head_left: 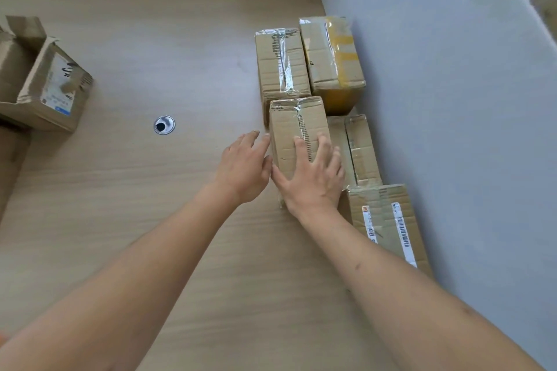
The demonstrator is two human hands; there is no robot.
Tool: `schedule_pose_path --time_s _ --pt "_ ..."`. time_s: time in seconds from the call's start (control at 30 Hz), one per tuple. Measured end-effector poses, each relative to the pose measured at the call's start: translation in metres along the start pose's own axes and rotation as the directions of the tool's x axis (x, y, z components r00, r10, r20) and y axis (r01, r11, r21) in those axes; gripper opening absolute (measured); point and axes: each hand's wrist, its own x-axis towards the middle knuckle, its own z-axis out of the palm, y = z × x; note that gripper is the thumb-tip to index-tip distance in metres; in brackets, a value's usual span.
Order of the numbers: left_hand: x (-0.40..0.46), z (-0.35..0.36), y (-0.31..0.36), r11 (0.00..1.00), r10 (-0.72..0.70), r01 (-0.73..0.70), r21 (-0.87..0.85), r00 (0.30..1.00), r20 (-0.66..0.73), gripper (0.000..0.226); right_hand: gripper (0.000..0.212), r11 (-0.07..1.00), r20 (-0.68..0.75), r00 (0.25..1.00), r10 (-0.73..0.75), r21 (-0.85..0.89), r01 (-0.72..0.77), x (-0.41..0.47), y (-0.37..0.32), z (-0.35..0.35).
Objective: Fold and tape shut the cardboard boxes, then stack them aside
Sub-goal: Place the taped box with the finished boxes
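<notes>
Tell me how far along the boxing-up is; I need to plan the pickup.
Done: several taped boxes, including the yellow-taped box, sit along the partition. In hand: the right hand lies flat on a taped box and the left hand touches its side, placing it with the others. Left: the open box at far left still has its flaps up.

open box (pixel 45 81) cut by left edge, label print unreadable

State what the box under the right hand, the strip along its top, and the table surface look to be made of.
Box: corrugated cardboard, matte brown, with ribbed creases. Strip: probably clear plastic tape, since it is glossy and wrinkled. Table: looks like wood-grain laminate, pale and smooth; solid wood can't be ruled out.
</notes>
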Motion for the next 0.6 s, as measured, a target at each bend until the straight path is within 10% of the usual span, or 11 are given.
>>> schedule_pose_path --time_s 0.6 --pt "-0.078 -0.097 0.004 0.987 0.003 0.01 0.157 0.996 -0.084 0.054 0.062 0.943 0.05 0.943 -0.328 -0.034 0.33 -0.029 -0.023 -0.121"
